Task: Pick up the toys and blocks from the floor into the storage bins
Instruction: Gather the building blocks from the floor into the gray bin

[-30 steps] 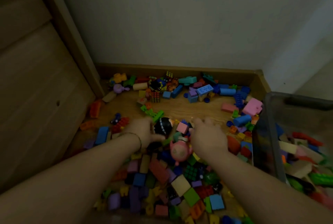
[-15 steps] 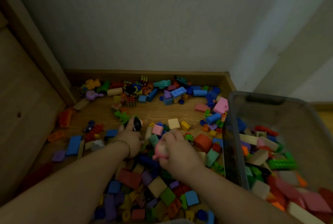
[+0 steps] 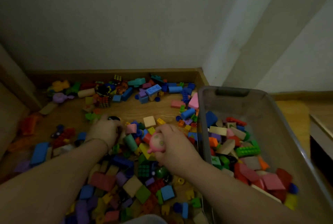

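Step in hand: pick-up. My right hand (image 3: 175,145) grips the pink toy (image 3: 156,142) just above the floor (image 3: 137,114) pile. My left hand (image 3: 106,131) curls round a dark toy (image 3: 113,118). Next move: carry both over the storage bin (image 3: 201,108) wall and release.

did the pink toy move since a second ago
Yes: the right hand now grips the pink toy, up off the pile and nearer the bin.
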